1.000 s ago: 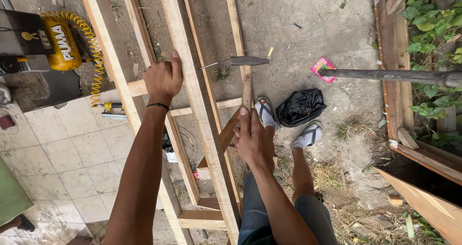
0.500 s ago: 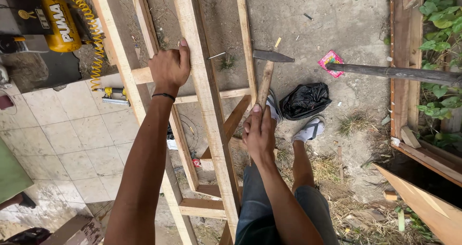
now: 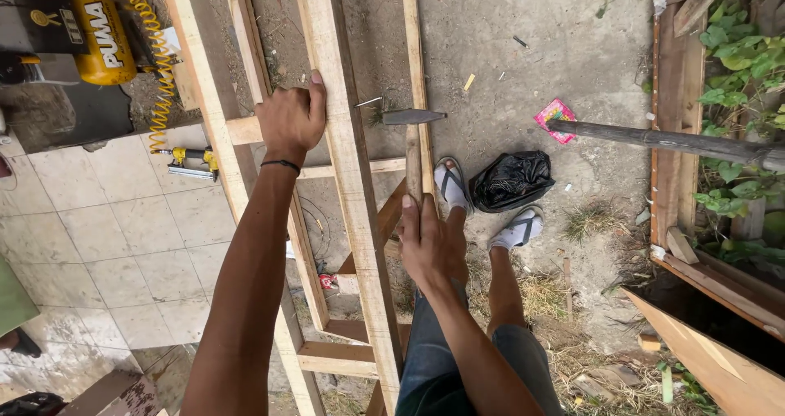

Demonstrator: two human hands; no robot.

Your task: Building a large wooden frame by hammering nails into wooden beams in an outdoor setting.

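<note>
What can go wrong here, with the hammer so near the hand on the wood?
1. The left hand grips the beam close to the nail; a missed hammer blow might hit its fingers.
2. The feet wear only sandals; a dropped hammer could hurt them.

two hands (image 3: 290, 122), one hammer (image 3: 413, 138), two sandals (image 3: 451, 185), one black bag (image 3: 511, 179)
</note>
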